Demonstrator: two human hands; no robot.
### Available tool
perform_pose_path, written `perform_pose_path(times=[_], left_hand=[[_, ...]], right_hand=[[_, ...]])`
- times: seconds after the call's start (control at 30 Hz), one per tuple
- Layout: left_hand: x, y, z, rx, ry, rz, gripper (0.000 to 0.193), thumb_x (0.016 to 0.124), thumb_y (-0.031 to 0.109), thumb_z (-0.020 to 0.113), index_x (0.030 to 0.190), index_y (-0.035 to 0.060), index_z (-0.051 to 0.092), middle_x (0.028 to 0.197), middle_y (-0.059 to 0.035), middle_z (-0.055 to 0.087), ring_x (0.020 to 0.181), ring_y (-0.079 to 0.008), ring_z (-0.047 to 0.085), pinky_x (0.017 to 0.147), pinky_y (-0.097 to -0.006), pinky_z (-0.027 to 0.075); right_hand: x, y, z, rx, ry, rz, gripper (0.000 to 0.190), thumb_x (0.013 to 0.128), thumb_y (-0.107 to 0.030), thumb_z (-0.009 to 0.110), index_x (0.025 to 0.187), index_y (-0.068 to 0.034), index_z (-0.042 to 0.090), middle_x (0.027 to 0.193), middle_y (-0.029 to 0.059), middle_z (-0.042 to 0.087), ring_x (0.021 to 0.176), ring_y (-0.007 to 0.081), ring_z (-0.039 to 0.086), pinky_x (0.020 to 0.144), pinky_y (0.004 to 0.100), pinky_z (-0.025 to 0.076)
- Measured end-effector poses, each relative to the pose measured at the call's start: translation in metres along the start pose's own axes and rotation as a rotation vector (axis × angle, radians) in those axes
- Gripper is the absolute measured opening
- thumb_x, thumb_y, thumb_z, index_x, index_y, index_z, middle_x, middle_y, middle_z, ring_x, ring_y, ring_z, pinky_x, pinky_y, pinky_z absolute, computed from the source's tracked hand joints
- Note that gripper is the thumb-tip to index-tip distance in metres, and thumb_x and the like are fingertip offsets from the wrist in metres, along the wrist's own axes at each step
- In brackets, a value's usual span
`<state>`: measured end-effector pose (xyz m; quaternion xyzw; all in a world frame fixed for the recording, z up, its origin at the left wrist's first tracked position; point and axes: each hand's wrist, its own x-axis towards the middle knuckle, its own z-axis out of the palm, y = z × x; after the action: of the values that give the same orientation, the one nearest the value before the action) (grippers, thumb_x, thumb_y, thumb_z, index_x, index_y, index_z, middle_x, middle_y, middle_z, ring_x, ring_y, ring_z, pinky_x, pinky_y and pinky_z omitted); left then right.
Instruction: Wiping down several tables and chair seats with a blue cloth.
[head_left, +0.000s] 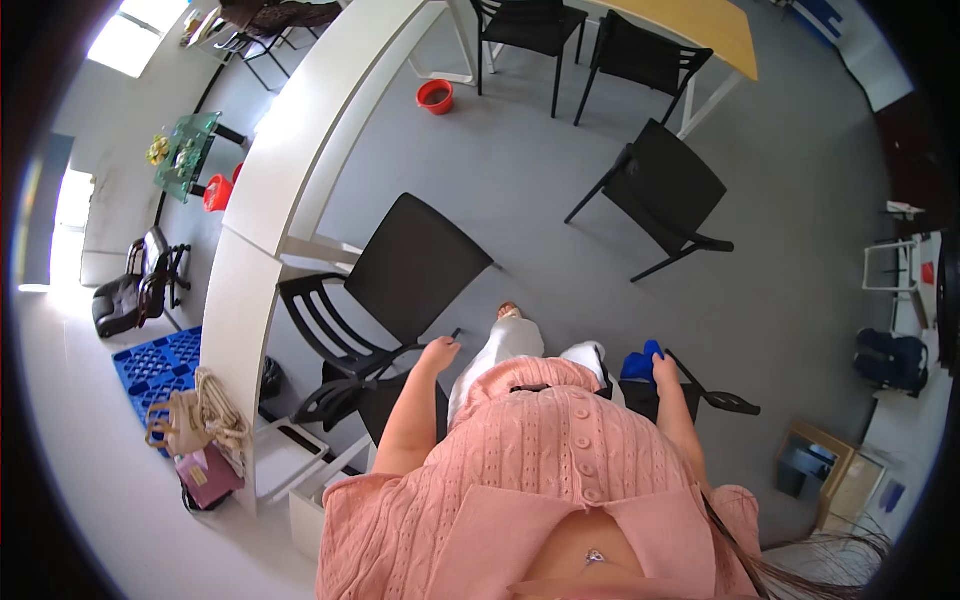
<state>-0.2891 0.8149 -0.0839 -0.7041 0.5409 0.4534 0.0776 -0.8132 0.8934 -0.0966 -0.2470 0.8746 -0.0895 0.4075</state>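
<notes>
My left hand (439, 354) is low on the left, its fingers curled near a small dark stick-like thing at its tip; whether it grips this or a chair part behind it I cannot tell. On the right, my right hand (661, 367) is closed on a bright blue cloth (639, 364), which hangs beside a black chair (731, 403). Another black chair (420, 262) with a slatted back stands ahead of my left hand. One sandalled foot (510, 309) shows on the grey floor between the hands.
A long white table (251, 225) runs along the left. Ahead right stands a black chair (667, 187); more chairs are at a yellow-topped table (697, 22). A red bucket (435, 97) is on the floor. Bags (206, 476) lie at left, a framed mirror (810, 461) leans at right.
</notes>
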Motion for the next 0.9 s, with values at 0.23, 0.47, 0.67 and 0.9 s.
perform_pose_path(times=[0.23,0.47,0.67,0.9], left_hand=[[0.024,-0.052,-0.066,-0.153,0.131,-0.250,0.038,0.083,0.033,0.059,0.100,-0.0002,0.066,0.097,-0.0195,0.067,0.096,-0.0328,0.063,0.084,-0.0378,0.047],[0.039,-0.030,-0.065,-0.342,0.206,-0.287,0.041,0.084,0.034,0.059,0.104,-0.0020,0.065,0.101,-0.0197,0.066,0.098,-0.0310,0.063,0.085,-0.0360,0.048],[0.036,0.008,-0.018,-0.353,0.071,-0.326,0.046,0.083,0.036,0.058,0.108,-0.0014,0.064,0.110,-0.0200,0.063,0.108,-0.0328,0.058,0.093,-0.0377,0.044],[0.062,0.097,-0.034,-0.418,0.107,-0.336,0.047,0.085,0.030,0.061,0.121,-0.0009,0.057,0.121,-0.0191,0.059,0.114,-0.0293,0.055,0.096,-0.0347,0.042]], right_hand=[[0.023,-0.117,0.008,0.573,-0.069,0.003,0.056,0.093,-0.032,0.052,0.129,0.009,0.042,0.125,0.0222,0.053,0.114,0.0296,0.052,0.095,0.0368,0.040],[0.022,-0.260,-0.010,0.843,-0.236,-0.018,0.035,0.093,-0.033,0.053,0.118,-0.008,0.054,0.103,0.0073,0.061,0.086,0.0167,0.060,0.066,0.0330,0.048],[0.048,-0.359,-0.021,0.753,-0.451,-0.283,0.044,0.091,-0.035,0.058,0.109,0.005,0.060,0.104,0.0102,0.062,0.097,0.0183,0.059,0.083,0.0311,0.047],[0.109,-0.446,-0.037,0.030,-0.145,-0.750,0.045,0.092,-0.038,0.053,0.110,0.004,0.058,0.096,0.0186,0.065,0.089,0.0292,0.062,0.082,0.0354,0.046]])
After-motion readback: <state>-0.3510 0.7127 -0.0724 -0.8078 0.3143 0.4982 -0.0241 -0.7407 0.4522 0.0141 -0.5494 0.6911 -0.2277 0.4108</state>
